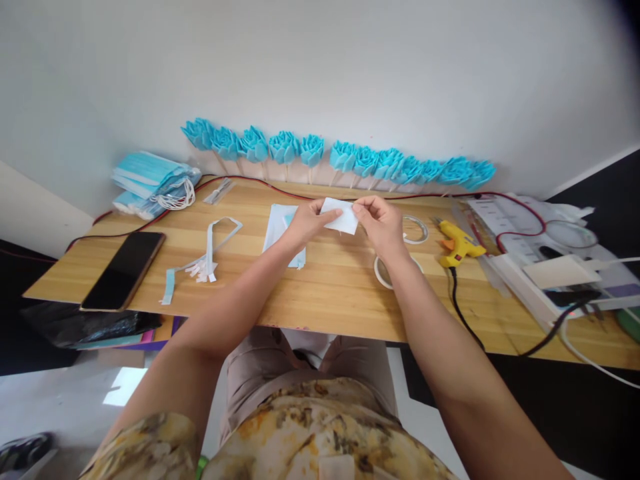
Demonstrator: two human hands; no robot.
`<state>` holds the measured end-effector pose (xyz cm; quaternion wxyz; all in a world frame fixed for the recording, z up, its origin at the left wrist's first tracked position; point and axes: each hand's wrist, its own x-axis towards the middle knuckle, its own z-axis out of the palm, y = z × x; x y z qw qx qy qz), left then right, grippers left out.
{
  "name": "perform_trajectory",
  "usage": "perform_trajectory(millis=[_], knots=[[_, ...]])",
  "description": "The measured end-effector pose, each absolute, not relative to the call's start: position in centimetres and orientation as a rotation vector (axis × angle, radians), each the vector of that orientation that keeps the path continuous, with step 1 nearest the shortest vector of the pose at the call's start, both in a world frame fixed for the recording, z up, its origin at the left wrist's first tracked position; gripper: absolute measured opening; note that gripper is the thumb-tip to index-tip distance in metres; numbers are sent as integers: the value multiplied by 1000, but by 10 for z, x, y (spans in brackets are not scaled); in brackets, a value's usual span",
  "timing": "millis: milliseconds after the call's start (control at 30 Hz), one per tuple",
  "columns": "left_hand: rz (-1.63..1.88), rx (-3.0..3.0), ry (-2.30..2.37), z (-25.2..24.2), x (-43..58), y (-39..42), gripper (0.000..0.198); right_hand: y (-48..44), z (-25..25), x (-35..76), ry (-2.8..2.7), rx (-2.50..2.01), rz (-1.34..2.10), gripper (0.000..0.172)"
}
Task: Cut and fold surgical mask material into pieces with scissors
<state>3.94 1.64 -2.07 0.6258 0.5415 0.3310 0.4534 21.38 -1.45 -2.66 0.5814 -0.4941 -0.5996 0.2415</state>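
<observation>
A small white square of thin sheet (pixel 342 217) is held up over the middle of the table, between both hands. My left hand (pixel 314 219) pinches its left side, thumb on top. At its right edge, my right hand (pixel 376 220) grips with thumb and fingertips. Below and left of the sheet lie flat pale-blue and white pieces (pixel 274 230), partly covered by my left forearm. A roll of white tape (pixel 382 272) lies under my right wrist, partly hidden. Another, thinner ring of tape (pixel 423 231) sits just beyond my right hand.
Several blue rosette flowers on sticks (pixel 284 147) lean along the wall. Blue face masks (pixel 145 175) are stacked at the left, near a black phone (pixel 125 270) and cut strips (pixel 210 247). A yellow glue gun (pixel 459 244), its cord and a power strip (pixel 535 293) lie right.
</observation>
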Motion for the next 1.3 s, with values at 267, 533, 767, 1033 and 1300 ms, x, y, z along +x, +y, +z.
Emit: perform_trajectory(millis=[267,533,767,1033,1300], knots=[[998,1322,766,-21,40,13,25,-19,-20,214,-1513,-1209,527,19],[997,1351,765,-22,39,14,25,-22,-19,212,-1530,-1193,444,17],[927,1406,802,-20,39,11,21,-25,-15,211,-1585,-1201,470,19],[697,1565,875,-13,36,7,15,-18,-17,220,-1451,-1246,375,18],[974,1469,909,-13,27,23,48,-14,-5,236,-1422,-1345,521,21]])
